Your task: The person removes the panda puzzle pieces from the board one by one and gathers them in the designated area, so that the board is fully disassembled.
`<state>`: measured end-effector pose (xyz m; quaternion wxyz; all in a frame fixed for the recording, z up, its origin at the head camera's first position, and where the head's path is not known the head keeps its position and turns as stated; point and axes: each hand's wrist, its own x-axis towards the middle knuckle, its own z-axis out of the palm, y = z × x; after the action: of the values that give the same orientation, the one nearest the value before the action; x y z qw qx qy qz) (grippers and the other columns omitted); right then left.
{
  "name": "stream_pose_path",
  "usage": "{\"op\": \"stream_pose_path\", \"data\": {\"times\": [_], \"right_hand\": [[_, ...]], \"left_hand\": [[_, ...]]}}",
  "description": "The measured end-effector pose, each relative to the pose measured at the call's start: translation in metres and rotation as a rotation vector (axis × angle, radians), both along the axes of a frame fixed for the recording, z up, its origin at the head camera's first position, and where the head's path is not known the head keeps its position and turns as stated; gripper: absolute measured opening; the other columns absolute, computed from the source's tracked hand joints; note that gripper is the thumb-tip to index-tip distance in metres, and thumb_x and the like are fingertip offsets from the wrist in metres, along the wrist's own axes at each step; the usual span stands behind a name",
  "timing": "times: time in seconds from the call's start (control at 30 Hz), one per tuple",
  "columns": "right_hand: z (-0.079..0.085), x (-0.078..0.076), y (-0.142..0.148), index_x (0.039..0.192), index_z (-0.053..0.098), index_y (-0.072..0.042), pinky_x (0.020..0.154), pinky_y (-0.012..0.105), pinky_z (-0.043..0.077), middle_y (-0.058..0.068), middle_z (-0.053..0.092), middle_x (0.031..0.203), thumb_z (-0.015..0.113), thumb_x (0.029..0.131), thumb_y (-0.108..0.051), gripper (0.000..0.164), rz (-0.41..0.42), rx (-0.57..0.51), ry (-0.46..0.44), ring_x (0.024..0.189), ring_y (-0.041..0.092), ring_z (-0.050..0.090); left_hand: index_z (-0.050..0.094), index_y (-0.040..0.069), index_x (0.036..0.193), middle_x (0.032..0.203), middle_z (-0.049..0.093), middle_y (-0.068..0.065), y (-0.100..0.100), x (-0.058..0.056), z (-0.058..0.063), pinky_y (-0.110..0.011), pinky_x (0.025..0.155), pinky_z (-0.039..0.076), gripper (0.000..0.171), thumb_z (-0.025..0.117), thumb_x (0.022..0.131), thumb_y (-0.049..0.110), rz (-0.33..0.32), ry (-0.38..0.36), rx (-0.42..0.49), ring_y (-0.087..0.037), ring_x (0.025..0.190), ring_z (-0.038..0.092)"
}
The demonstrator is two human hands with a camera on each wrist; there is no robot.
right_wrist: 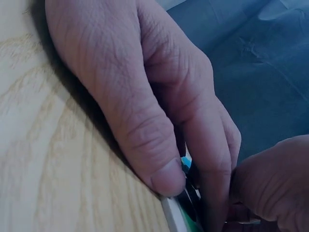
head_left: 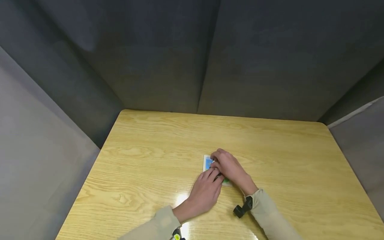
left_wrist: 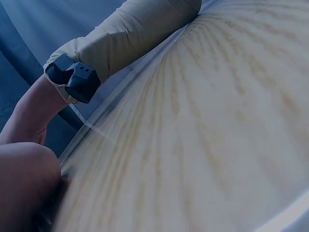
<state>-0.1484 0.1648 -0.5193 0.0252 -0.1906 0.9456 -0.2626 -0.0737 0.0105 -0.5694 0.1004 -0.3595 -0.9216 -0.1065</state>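
Note:
A small flat picture board (head_left: 208, 162) with a white border and blue and green printing lies on the table under both hands. My right hand (head_left: 230, 167) arches over its far right part. In the right wrist view, its thumb presses at the board's edge, and a thin dark piece (right_wrist: 192, 200) shows between thumb and forefinger. My left hand (head_left: 205, 191) reaches in from the near left, its fingertips on the board beside the right hand's. Dark parts show between the left fingers, which largely hide them; I cannot tell whether these fingers pinch anything.
The wood-grain table (head_left: 144, 160) spreads around the board, with glare near the left forearm. Dark grey curtains (head_left: 162, 66) stand along the back, and lighter grey panels (head_left: 39, 160) flank the sides. A black wrist camera (head_left: 243, 207) juts from the right sleeve above the table.

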Motion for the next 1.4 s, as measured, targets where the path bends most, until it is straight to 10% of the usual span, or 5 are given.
{"op": "stream_pose_path", "data": {"times": [1.4], "right_hand": [[-0.0013,0.0037,0.0062,0.105,0.065,-0.006,0.074,0.033,0.052,0.005,0.056,0.104,0.072,0.099,-0.012,0.011,0.092,-0.037,-0.01,0.083,0.014,0.053]], "left_hand": [[0.06,0.019,0.142,0.143,0.053,0.002,-0.0001,0.0079,0.0059,-0.038,0.116,0.038,0.038,0.037,0.113,0.028,0.008,-0.046,0.031,-0.018,0.139,0.043]]}}
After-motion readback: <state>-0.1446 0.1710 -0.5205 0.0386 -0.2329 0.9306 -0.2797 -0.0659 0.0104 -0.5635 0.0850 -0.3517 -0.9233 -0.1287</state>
